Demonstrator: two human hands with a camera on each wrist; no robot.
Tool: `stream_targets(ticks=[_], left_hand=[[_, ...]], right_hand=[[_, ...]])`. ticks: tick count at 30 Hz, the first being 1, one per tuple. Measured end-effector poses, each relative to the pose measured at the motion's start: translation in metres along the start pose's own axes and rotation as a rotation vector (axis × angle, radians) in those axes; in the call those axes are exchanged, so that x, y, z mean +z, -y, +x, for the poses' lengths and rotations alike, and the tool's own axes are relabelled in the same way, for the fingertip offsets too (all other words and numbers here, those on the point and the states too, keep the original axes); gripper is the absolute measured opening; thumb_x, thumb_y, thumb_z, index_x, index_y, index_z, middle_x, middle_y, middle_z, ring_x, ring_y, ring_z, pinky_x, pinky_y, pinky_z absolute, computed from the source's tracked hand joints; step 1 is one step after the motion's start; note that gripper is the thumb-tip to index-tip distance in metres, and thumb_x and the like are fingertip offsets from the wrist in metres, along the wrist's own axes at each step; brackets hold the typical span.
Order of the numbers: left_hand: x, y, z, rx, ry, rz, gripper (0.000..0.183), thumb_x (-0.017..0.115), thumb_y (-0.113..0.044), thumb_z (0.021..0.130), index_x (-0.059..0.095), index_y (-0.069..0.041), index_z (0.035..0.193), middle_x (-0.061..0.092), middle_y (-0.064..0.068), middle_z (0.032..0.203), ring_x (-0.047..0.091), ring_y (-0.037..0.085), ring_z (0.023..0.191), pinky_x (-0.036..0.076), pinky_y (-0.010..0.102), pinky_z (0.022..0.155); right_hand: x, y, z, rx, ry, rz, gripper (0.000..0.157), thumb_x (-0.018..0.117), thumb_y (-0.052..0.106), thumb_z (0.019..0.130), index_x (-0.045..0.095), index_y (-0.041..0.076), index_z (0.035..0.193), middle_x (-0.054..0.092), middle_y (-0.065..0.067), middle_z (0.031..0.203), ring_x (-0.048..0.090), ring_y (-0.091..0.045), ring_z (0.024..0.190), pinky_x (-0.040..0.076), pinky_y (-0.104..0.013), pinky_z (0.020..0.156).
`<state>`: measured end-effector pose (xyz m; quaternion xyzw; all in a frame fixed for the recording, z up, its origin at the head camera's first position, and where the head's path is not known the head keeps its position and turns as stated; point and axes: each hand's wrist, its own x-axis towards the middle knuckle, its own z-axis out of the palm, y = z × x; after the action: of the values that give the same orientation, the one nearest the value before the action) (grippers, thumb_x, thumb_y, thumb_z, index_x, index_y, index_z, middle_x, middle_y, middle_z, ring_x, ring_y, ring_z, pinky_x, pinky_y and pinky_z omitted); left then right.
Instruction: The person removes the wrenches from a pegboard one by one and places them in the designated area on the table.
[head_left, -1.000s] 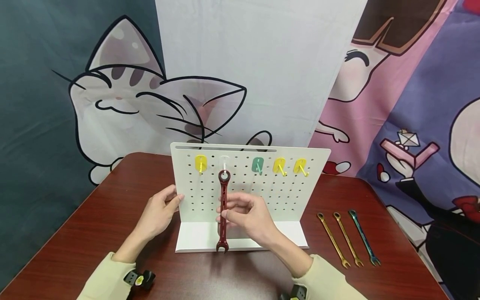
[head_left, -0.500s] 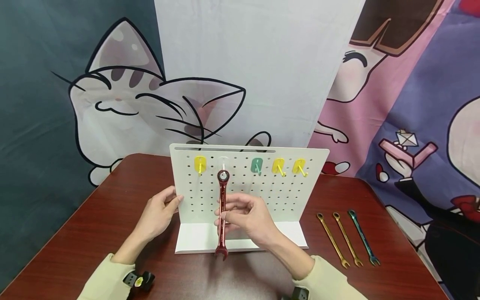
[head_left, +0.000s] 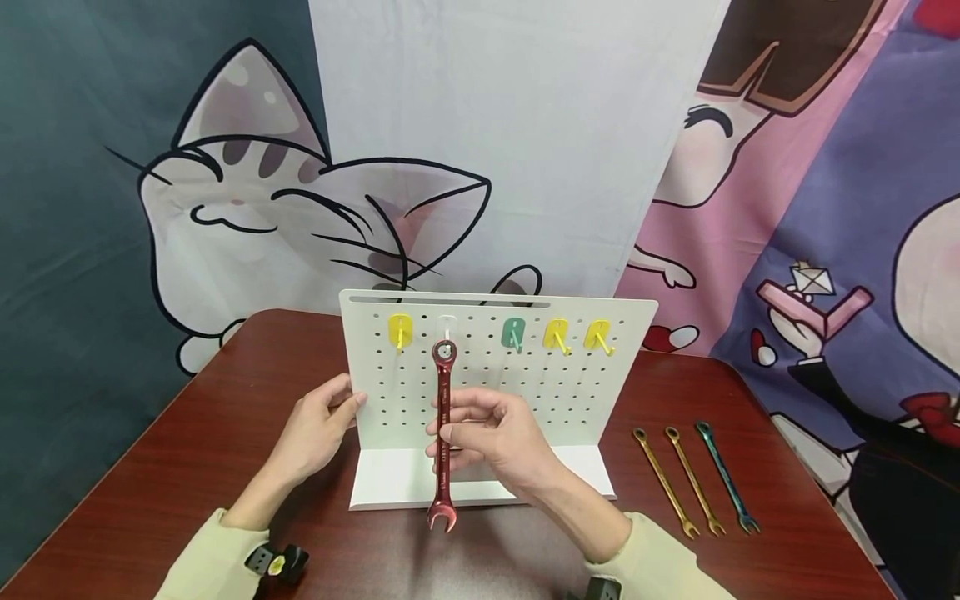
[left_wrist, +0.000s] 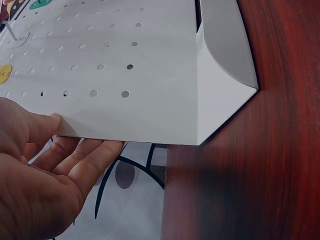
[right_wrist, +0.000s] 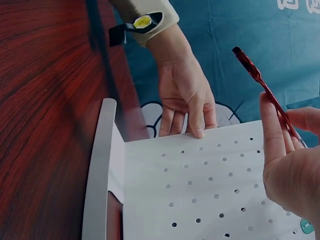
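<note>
My right hand holds a dark red combination wrench upright by its shank, thumb in front and fingers behind. Its ring end is up, just below the top of a white hook on the white pegboard. Whether the hook tip sits inside the ring I cannot tell. The open end points down, tilted out from the board in the right wrist view, where the wrench stands off the surface. At the board's left edge, my left hand pinches the panel, thumb in front, fingers behind.
Two yellow hooks and a green hook are right of the white one, a yellow hook left. Two gold wrenches and a blue-green wrench lie on the brown table at right.
The wrench's lower end has swung down and outward from the board, toward me, while its ring end has shifted slightly left. My left hand keeps its hold on the board.
</note>
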<state>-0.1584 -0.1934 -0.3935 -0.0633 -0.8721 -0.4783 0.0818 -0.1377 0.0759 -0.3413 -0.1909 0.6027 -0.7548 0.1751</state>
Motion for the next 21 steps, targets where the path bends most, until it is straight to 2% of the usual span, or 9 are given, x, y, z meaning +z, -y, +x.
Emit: stream_targets(ticks=[6, 11, 15, 18, 21], left_hand=[[0.0, -0.001, 0.001, 0.005, 0.001, 0.0, 0.008, 0.059, -0.011, 0.109, 0.066, -0.006, 0.11, 0.073, 0.008, 0.093, 0.068, 0.024, 0.087, 0.063, 0.04, 0.083], [0.0, -0.001, 0.0, 0.001, 0.002, 0.003, 0.008, 0.059, -0.011, 0.109, 0.066, -0.006, 0.111, 0.073, 0.008, 0.094, 0.068, 0.024, 0.086, 0.063, 0.041, 0.083], [0.0, -0.001, 0.0, -0.002, 0.0, 0.011, 0.007, 0.06, -0.011, 0.108, 0.065, -0.007, 0.109, 0.071, 0.007, 0.09, 0.067, 0.024, 0.084, 0.061, 0.034, 0.08], [0.0, 0.0, 0.0, -0.003, 0.001, 0.007, 0.008, 0.06, -0.011, 0.109, 0.066, -0.007, 0.11, 0.072, 0.008, 0.092, 0.066, 0.022, 0.084, 0.06, 0.031, 0.079], [0.0, 0.0, 0.0, 0.003, 0.003, -0.006, 0.009, 0.059, -0.01, 0.109, 0.066, -0.006, 0.112, 0.076, 0.01, 0.1, 0.069, 0.021, 0.088, 0.063, 0.036, 0.082]], right_hand=[[0.0, 0.003, -0.002, -0.013, 0.005, -0.002, 0.042, 0.068, -0.009, 0.091, 0.056, -0.021, 0.13, 0.077, -0.002, 0.094, 0.078, -0.021, 0.08, 0.066, -0.045, 0.074], [0.001, 0.005, -0.004, 0.004, -0.004, -0.041, 0.038, 0.069, -0.007, 0.091, 0.061, -0.015, 0.128, 0.078, -0.001, 0.094, 0.078, -0.019, 0.081, 0.066, -0.045, 0.076], [0.0, 0.006, -0.008, 0.023, -0.012, -0.063, 0.038, 0.07, -0.003, 0.092, 0.064, -0.01, 0.128, 0.079, -0.001, 0.097, 0.079, -0.019, 0.083, 0.066, -0.047, 0.077], [-0.003, 0.007, -0.01, 0.028, -0.014, -0.075, 0.036, 0.071, -0.002, 0.091, 0.065, -0.008, 0.126, 0.079, -0.004, 0.099, 0.079, -0.021, 0.084, 0.065, -0.049, 0.078], [-0.007, 0.007, -0.013, 0.02, -0.011, -0.087, 0.034, 0.072, -0.002, 0.091, 0.066, -0.007, 0.124, 0.079, -0.006, 0.1, 0.079, -0.023, 0.085, 0.065, -0.051, 0.079]])
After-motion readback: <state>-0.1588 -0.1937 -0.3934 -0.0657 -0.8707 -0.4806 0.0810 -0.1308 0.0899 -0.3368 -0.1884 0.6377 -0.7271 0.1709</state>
